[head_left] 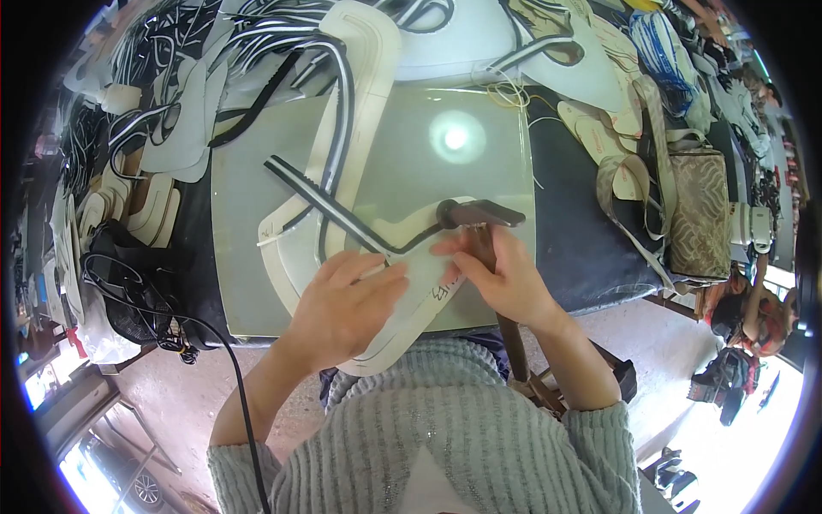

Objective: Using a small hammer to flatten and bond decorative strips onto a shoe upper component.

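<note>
My right hand (505, 274) is closed round the wooden handle (511, 347) of a hammer, whose dark head (481, 213) sits above my fingers, over the glossy board. A black-and-white striped strap (330, 206) lies bent on a cream, curved template piece (411, 321). The strap turns sharply near my left fingertips and runs toward the hammer head. My left hand (347, 300) rests over the template, fingers stretched and slightly apart beside that bend. Its thumb is partly hidden. Dark handwriting marks the template beneath my right fingers.
Beneath the work lies a translucent board (248, 248). Another long cream template (364, 94) lies farther back. Several striped straps (274, 38) are heaped at the far left. A patterned bag (698, 210) stands at the right, and a black cable (218, 334) crosses at the left.
</note>
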`<state>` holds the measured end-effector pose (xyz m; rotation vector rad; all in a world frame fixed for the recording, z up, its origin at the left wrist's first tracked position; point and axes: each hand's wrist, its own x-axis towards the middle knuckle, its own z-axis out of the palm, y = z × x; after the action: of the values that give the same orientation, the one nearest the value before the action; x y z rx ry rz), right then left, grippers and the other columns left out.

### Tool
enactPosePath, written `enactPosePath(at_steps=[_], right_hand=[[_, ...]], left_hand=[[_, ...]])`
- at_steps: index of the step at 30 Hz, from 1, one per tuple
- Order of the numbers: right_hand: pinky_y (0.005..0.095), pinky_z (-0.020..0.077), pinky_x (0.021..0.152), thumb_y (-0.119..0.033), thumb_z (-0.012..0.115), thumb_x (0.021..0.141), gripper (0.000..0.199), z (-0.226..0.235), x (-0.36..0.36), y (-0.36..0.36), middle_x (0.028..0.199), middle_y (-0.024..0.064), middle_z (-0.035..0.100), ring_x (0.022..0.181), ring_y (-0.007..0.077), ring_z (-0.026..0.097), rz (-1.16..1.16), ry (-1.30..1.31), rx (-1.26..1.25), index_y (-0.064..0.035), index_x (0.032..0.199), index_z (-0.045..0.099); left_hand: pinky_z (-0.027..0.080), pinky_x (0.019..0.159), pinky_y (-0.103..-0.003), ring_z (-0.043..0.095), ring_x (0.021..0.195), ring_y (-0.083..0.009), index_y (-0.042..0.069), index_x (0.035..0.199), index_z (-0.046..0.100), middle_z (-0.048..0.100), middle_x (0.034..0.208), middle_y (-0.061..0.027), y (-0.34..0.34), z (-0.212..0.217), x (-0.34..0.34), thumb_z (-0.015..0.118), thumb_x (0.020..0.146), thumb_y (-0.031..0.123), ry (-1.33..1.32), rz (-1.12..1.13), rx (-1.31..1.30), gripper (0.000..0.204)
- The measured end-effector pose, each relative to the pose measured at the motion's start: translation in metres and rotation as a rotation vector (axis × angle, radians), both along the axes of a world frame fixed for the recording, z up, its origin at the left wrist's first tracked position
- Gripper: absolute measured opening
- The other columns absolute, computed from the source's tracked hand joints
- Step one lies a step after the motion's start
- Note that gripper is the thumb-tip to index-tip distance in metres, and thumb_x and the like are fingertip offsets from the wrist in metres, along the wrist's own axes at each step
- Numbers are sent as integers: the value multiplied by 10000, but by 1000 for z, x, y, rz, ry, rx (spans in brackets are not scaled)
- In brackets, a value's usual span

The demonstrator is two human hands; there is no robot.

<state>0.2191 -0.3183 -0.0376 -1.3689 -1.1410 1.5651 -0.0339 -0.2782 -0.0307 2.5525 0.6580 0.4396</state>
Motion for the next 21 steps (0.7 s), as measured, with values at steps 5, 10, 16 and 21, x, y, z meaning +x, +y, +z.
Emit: enactPosePath(at_steps=[5, 10, 16, 21], right_hand=[[279, 532, 675, -15, 502, 991, 63, 11, -7, 6, 946, 136, 692, 726, 135, 677, -85, 8, -16, 33, 1016, 469], [339, 503, 537, -184, 509, 1032, 218, 36, 17, 8, 700, 108, 657, 562, 193, 648, -117, -277, 13, 24, 1014, 571], [431, 500, 500, -270, 540, 997, 281, 31, 26, 9, 634, 157, 628, 569, 355, 642, 255, -978, 308, 4, 934, 533], [431, 505, 481, -243, 553, 980, 262, 38, 22, 16, 630, 150, 634, 569, 351, 652, 408, -1098, 230, -12, 868, 503]], left_hand=[[526, 836, -390, 613, 1033, -324, -6, 1129, 607, 658, 1137, -146, 5, -10, 46, 723, 760, -55, -276, 380, -104, 390], [521, 836, -405, 619, 1013, -330, -29, 1194, 555, 678, 1096, -147, 7, -28, 61, 701, 778, -72, -239, 418, 21, 443], [504, 851, -416, 619, 1008, -323, -28, 1205, 551, 702, 1049, -134, 4, -31, 68, 635, 809, -94, -208, 374, 8, 411], [470, 872, -417, 611, 985, -319, -26, 1168, 557, 698, 1042, -130, 7, -23, 72, 648, 791, -81, -236, 419, -117, 392]])
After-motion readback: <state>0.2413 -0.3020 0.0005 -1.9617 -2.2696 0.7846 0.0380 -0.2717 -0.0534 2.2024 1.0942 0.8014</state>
